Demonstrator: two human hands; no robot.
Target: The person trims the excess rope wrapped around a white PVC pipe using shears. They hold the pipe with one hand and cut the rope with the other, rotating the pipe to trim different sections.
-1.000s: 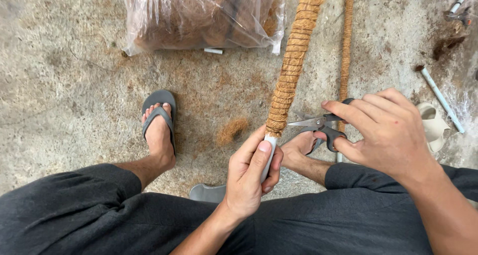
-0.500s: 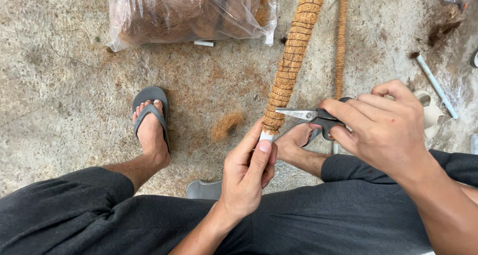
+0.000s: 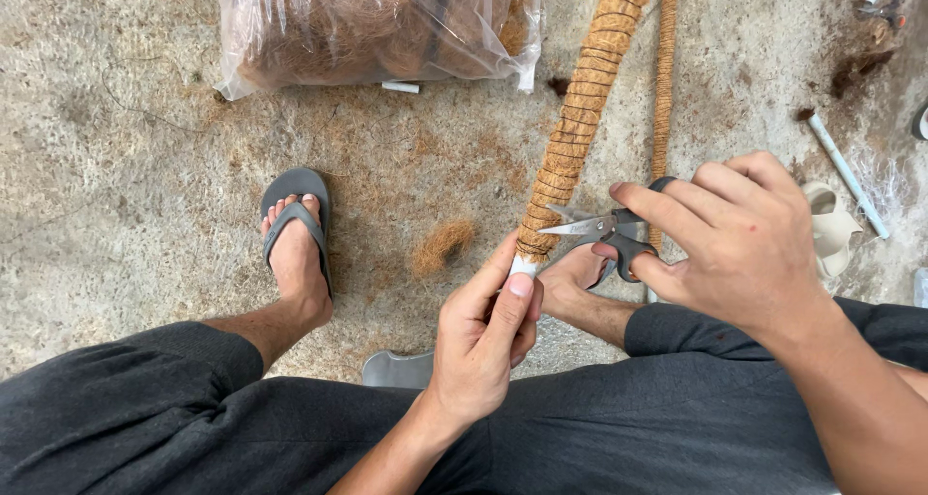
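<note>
My left hand (image 3: 478, 345), low in the centre of the frame, pinches the white bare end of the pole (image 3: 580, 118), whose fibre-wrapped length runs up and slightly right to the top edge. My right hand (image 3: 735, 244), at centre right, grips the scissors (image 3: 594, 229), blades parted and pointing left, tips touching the pole just above my left thumb. A fibre bag (image 3: 377, 21) lies at upper centre.

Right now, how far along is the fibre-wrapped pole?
Done: fibre-wrapped pole is bound with cord down to its white end. In hand: left hand grips that end; right hand holds scissors at the lowest wraps. Left: any cut there; loose fibre tuft lies on the floor.
</note>
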